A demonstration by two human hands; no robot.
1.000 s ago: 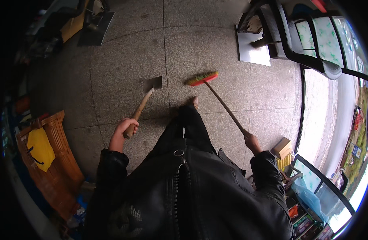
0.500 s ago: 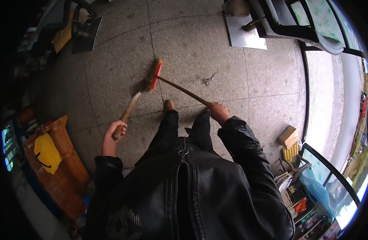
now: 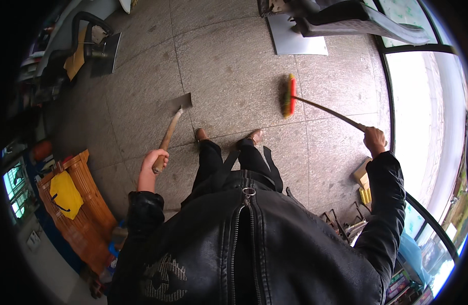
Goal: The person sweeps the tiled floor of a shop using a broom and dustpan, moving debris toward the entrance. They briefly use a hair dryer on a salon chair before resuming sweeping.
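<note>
My left hand is closed around the end of the wooden handle of a metal dustpan. Its flat grey pan lies at floor level, left of the middle of the view. Out to the right, my right hand grips the long thin stick of a broom. The broom's head is red with yellowish ends and dark bristles, slightly blurred, and rests at the floor well to the right of the dustpan. My shoes stand on the floor between the two tools.
Speckled stone tiles form the floor. A padded chair on a metal base plate stands far right, another chair far left. Near left is a wooden bench with a yellow cloth. A cardboard box sits near right.
My right hand and the broom have swung right, away from the dustpan. The dustpan's pan now shows. A small dark clump of debris on the floor no longer shows. My second shoe has come into view.
</note>
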